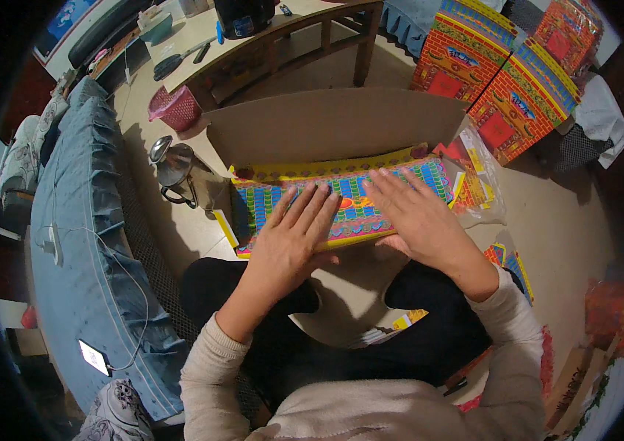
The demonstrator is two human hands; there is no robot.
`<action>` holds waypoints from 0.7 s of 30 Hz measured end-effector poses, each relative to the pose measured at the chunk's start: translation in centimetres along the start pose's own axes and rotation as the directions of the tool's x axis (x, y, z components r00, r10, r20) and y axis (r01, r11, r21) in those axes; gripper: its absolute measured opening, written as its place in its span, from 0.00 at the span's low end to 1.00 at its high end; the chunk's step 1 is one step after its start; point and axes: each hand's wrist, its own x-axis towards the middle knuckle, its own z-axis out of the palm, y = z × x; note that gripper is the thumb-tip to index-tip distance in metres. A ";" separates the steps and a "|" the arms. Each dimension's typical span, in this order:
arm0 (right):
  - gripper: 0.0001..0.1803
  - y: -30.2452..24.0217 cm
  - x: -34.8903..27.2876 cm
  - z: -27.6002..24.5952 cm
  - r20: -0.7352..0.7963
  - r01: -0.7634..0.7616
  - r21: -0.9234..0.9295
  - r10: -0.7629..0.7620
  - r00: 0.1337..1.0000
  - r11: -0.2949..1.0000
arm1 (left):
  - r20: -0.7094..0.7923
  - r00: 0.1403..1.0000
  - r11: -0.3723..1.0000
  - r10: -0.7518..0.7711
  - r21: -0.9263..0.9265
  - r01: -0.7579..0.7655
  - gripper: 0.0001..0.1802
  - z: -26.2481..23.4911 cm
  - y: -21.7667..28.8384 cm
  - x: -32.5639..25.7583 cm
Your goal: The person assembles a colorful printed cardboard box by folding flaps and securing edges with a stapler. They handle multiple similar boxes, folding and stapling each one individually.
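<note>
A brightly printed cardboard piece [255, 202], with blue and green roof-tile patterns and yellow edges, lies across in front of me above my legs. My left hand [290, 231] rests flat on its left-middle part, fingers stretched forward and thumb towards the near edge. On its right half lies my right hand [418, 224], fingers also straight and slightly spread, with the thumb at the near edge. Neither hand grips anything. A plain brown cardboard panel [327, 132] stands up along the far side of the printed piece. What lies under my palms is hidden.
Left of the cardboard stand a metal kettle [183, 176] and a pink basket [174, 109]. Printed brick-pattern boxes [521, 103] stand at the far right, near a clear plastic bag [492, 202]. A blue-covered sofa [69, 198] runs along the left, with a phone [94, 356] on it.
</note>
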 end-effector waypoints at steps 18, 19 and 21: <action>0.46 0.5 -1.1 2.6 -0.032 0.094 0.050 -0.092 0.995 0.994 | -0.022 0.998 0.991 0.051 0.122 -0.048 0.42 1.6 0.0 -1.6; 0.46 0.5 -1.1 2.7 -0.027 0.092 0.044 -0.091 0.995 0.995 | -0.020 0.999 0.991 0.049 0.123 -0.046 0.41 1.6 0.0 -1.7; 0.46 0.2 -1.2 2.5 -0.018 0.088 0.032 -0.088 0.996 0.996 | -0.016 0.999 0.991 0.046 0.124 -0.043 0.40 1.5 0.1 -1.9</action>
